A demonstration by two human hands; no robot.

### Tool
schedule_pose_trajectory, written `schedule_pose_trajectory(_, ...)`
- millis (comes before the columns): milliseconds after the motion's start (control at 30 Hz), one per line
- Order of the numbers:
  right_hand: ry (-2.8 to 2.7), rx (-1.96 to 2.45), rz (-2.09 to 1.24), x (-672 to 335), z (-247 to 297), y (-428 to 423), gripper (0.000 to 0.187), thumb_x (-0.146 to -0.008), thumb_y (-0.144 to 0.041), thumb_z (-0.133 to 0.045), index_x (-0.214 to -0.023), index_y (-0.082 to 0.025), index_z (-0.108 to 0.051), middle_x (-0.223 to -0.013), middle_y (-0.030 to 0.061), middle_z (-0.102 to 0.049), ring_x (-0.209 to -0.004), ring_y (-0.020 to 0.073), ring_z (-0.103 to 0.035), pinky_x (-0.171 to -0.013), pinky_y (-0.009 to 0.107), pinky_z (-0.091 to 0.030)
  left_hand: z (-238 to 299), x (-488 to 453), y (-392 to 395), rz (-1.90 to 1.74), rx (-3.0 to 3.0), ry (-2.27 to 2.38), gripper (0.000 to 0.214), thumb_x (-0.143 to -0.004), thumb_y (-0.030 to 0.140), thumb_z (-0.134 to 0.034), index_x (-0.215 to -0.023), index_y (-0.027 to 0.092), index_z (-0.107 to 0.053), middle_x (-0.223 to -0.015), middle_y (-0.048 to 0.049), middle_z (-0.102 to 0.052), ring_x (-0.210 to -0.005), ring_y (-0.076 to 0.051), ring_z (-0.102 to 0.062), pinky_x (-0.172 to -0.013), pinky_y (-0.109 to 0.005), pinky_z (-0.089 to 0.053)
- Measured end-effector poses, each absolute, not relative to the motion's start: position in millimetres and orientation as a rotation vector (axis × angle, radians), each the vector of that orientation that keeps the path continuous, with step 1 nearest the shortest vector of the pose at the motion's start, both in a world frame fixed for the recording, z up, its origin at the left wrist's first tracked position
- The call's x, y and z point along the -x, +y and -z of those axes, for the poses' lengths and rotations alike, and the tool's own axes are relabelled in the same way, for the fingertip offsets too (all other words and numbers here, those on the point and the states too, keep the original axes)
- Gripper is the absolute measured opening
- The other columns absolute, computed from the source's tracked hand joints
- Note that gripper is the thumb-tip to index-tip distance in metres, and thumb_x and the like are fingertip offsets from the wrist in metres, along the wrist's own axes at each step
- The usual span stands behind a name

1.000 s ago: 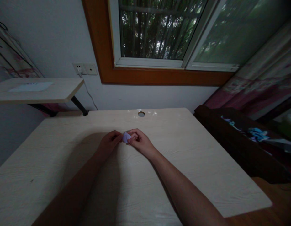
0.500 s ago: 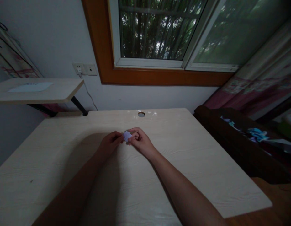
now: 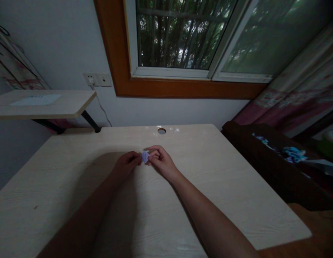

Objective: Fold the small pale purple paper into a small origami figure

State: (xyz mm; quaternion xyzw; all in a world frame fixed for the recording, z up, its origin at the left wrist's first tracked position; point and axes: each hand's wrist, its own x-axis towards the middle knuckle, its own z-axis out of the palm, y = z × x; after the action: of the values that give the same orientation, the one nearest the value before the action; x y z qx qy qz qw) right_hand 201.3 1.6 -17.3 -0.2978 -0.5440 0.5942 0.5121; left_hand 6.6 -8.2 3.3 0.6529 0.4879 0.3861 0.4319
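Note:
A small pale purple folded paper piece [image 3: 144, 156] sits between my two hands over the middle of a light wooden table [image 3: 236, 186]. My left hand [image 3: 125, 165] pinches its left side with curled fingers. My right hand [image 3: 160, 162] grips its right side, fingers closed round it. Both hands rest low on or just above the tabletop. Most of the paper is hidden by my fingers.
A round cable hole [image 3: 161, 131] lies at the table's far edge. A smaller side table [image 3: 61, 105] with a white sheet [image 3: 36, 100] stands at the left, under wall sockets [image 3: 98, 79]. A window is ahead; dark furniture [image 3: 276, 168] and a curtain stand at the right.
The paper piece looks smaller and more covered by my fingers than a second ago. Both hands stay in nearly the same place.

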Motion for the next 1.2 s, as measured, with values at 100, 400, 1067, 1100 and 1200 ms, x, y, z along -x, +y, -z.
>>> schedule_pose_trajectory(100, -1.319, 0.711, -1.425, -201, 19, 2, 0.034, -0.081, -0.031, -0.072, -0.111, -0.024, -0.058, -0.078, -0.0017, -0.064, -0.068, 0.0135, -0.064, -0.069, 0.03, -0.051, -3, -6, -9, -0.959, -1.641, 1.21, 0.022, -0.084, 0.036, -0.057, -0.073, 0.017, -0.061, -0.07, 0.0001, -0.062, -0.069, -0.015, -0.056, -0.068, -0.024, -0.043)
schedule_pose_trajectory(400, -1.369, 0.725, -1.43, -201, 22, 3, 0.036, -0.079, -0.026, -0.072, -0.112, -0.024, -0.058, -0.078, -0.0024, -0.064, -0.068, 0.0133, -0.064, -0.069, 0.03, -0.051, 3, -7, -6, -0.996, -1.612, 1.206, 0.018, -0.082, 0.034, -0.062, -0.078, 0.017, -0.062, -0.072, -0.0001, -0.062, -0.069, -0.014, -0.055, -0.066, -0.024, -0.042)
schedule_pose_trajectory(1067, -1.4, 0.79, -1.426, -200, 24, 4, 0.025, -0.077, -0.023, -0.07, -0.101, -0.02, -0.063, -0.078, -0.0005, -0.068, -0.067, 0.0126, -0.065, -0.065, 0.026, -0.049, 10, -6, -5, -0.933, -1.663, 1.255, 0.025, -0.079, 0.04, -0.065, -0.079, 0.016, -0.062, -0.066, 0.0021, -0.058, -0.062, -0.012, -0.051, -0.06, -0.023, -0.039)
schedule_pose_trajectory(1100, -1.405, 0.796, -1.422, -200, 24, 4, 0.025, -0.077, -0.023, -0.07, -0.101, -0.02, -0.062, -0.078, -0.0005, -0.068, -0.067, 0.0126, -0.065, -0.065, 0.026, -0.05, 10, -6, -5, -0.916, -1.673, 1.274, 0.025, -0.078, 0.04, -0.066, -0.078, 0.016, -0.062, -0.065, 0.0026, -0.057, -0.061, -0.012, -0.049, -0.059, -0.023, -0.037)
schedule_pose_trajectory(1200, -1.42, 0.805, -1.41, -200, 24, 3, 0.027, -0.078, -0.022, -0.07, -0.103, -0.02, -0.062, -0.077, -0.0007, -0.067, -0.067, 0.0129, -0.066, -0.067, 0.027, -0.05, 7, -7, -6, -0.9, -1.685, 1.305, 0.024, -0.078, 0.04, -0.066, -0.079, 0.016, -0.063, -0.067, 0.0025, -0.057, -0.062, -0.012, -0.05, -0.059, -0.023, -0.037)
